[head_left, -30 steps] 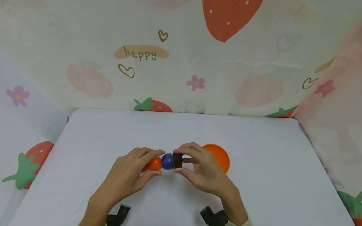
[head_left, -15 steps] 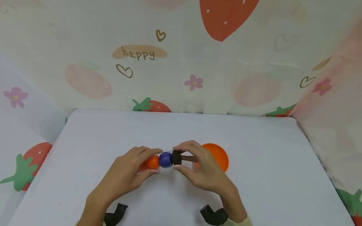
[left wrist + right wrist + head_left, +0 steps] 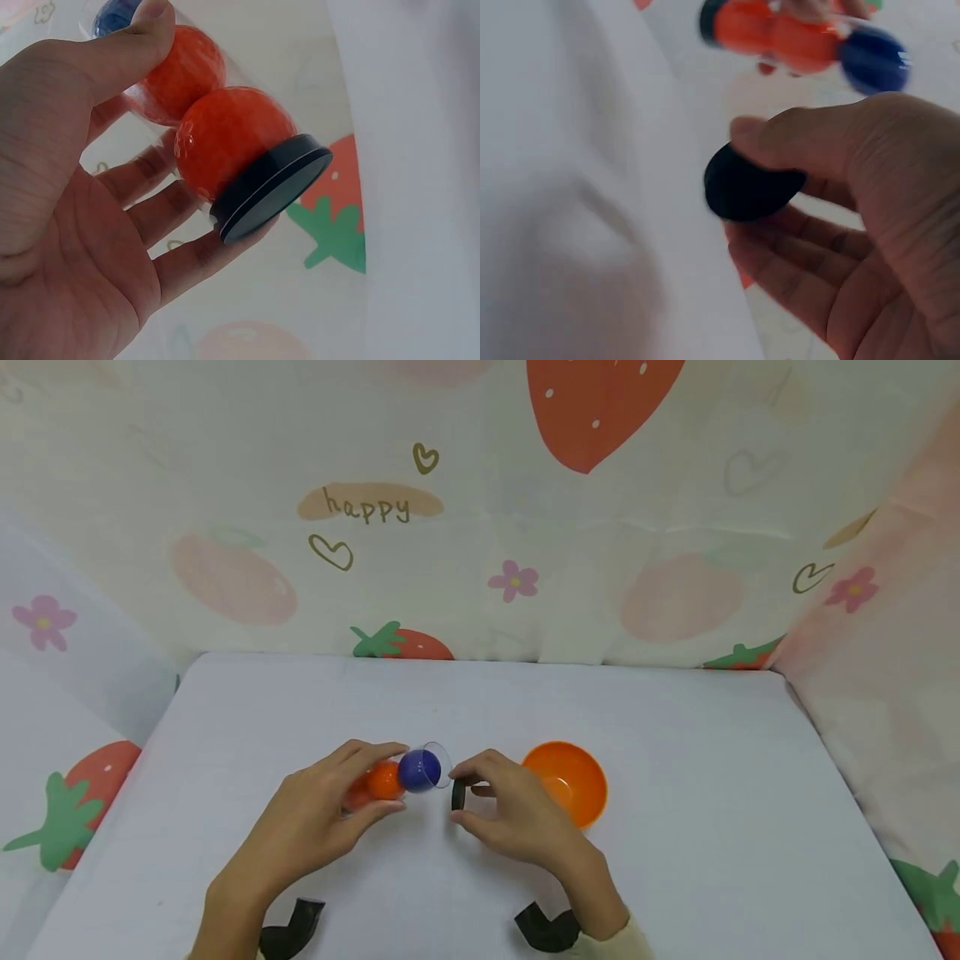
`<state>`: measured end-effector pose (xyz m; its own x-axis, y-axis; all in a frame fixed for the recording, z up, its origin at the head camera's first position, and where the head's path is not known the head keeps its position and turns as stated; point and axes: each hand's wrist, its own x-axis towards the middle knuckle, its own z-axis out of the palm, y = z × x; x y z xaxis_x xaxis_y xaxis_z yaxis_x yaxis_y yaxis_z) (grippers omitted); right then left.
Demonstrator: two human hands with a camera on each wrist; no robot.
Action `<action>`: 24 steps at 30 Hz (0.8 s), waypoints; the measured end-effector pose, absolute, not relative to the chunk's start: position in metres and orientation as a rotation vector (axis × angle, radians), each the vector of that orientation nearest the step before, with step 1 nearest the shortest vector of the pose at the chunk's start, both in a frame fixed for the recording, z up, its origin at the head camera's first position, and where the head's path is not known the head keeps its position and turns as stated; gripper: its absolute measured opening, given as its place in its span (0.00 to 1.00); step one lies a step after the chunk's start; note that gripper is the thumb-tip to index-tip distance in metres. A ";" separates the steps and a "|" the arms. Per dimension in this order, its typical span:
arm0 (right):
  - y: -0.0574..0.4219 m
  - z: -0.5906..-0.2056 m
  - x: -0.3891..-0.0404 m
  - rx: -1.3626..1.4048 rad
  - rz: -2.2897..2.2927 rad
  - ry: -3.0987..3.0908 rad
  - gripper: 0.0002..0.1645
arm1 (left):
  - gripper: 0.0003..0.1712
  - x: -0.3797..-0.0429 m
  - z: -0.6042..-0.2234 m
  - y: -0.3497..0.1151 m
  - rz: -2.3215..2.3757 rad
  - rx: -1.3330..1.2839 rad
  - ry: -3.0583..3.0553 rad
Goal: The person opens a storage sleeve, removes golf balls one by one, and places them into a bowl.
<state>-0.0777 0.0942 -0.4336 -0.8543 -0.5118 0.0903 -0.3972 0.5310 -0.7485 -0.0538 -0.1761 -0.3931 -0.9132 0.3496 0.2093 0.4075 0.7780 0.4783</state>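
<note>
My left hand (image 3: 322, 806) grips a clear tube (image 3: 446, 758) that lies tilted above the table. Inside it are a blue ball (image 3: 416, 771) at the right end and two orange balls (image 3: 232, 135) behind that one. A black cap (image 3: 281, 191) closes the tube's left end, as the left wrist view shows. The right end stands uncovered, its thin round rim facing my right hand (image 3: 517, 814). Between thumb and fingers, that hand pinches a second black cap (image 3: 458, 794), apart from the tube. The right wrist view shows this round cap's flat face.
An orange bowl (image 3: 588, 768) stands on the white table (image 3: 712, 810), just behind and right of my right hand. Black curved pieces (image 3: 294, 931) sit at both wrists. A printed curtain (image 3: 465, 527) surrounds the table's back and sides.
The black cap has come off the tube's right end and is now in the right hand. The left hand has moved left with the tube, opening a gap between them.
</note>
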 end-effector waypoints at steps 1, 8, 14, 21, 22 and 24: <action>0.091 -0.437 -0.077 -0.773 -1.146 2.651 0.24 | 0.33 -0.054 -0.393 -0.176 -0.816 -0.608 -2.861; 0.078 -0.460 -0.076 -0.726 -0.865 2.708 0.24 | 0.31 -0.053 -0.399 -0.174 -0.845 -0.643 -2.832; 0.076 -0.460 -0.075 -0.693 -0.785 2.736 0.24 | 0.31 -0.054 -0.399 -0.170 -0.857 -0.663 -2.829; 0.076 -0.452 -0.069 -0.685 -0.619 2.813 0.24 | 0.32 -0.055 -0.397 -0.170 -0.840 -0.654 -2.830; 0.075 -0.452 -0.068 -0.693 -0.606 2.814 0.24 | 0.32 -0.055 -0.397 -0.171 -0.841 -0.651 -2.832; 0.074 -0.452 -0.068 -0.712 -0.600 2.812 0.23 | 0.32 -0.055 -0.396 -0.171 -0.839 -0.644 -2.835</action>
<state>-0.0679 0.0742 -0.4524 -0.8692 -0.4889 -0.0731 -0.4165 0.8040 -0.4245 -0.0546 -0.1713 -0.3962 -0.9031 0.3654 0.2257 0.4294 0.7565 0.4932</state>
